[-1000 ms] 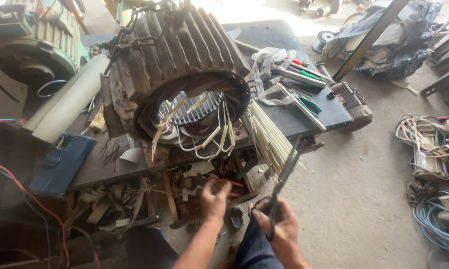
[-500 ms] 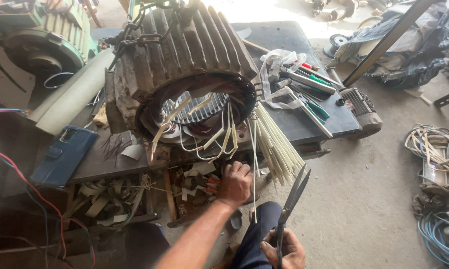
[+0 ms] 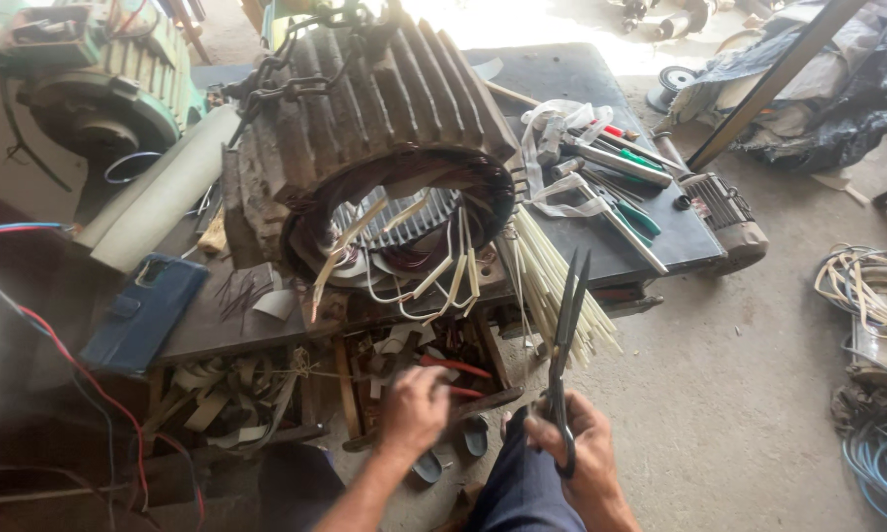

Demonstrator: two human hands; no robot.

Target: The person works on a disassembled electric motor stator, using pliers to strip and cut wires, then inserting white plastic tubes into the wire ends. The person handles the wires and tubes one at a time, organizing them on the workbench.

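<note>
— What is the right hand (image 3: 586,455) doing?
— It is gripping a pair of long black scissors (image 3: 564,347) by the handles, fingers curled through the loops; the blades are pointing up and are lying almost together, their tips showing in front of the bundle of pale sleeving strips (image 3: 552,286) that is hanging off the bench edge.
— And the left hand (image 3: 414,412)?
— It is hovering lower and to the left, over the cluttered shelf beneath the bench, fingers bent inward; whether it is pinching anything I cannot tell, since the fingertips are blurring into the scraps there.
— Where is the big piece sitting?
— The ribbed motor stator (image 3: 364,128) is lying on its side on the dark bench (image 3: 561,79), open end facing the person; copper windings are ringing the bore, and white sleeved leads (image 3: 433,276) are dangling out of it; a chain (image 3: 295,59) is draping over the top.
— Anything beside it?
— A blue phone case (image 3: 143,310) is lying to the left; screwdrivers and pliers (image 3: 621,182) are lying to the right, well apart from both hands.
</note>
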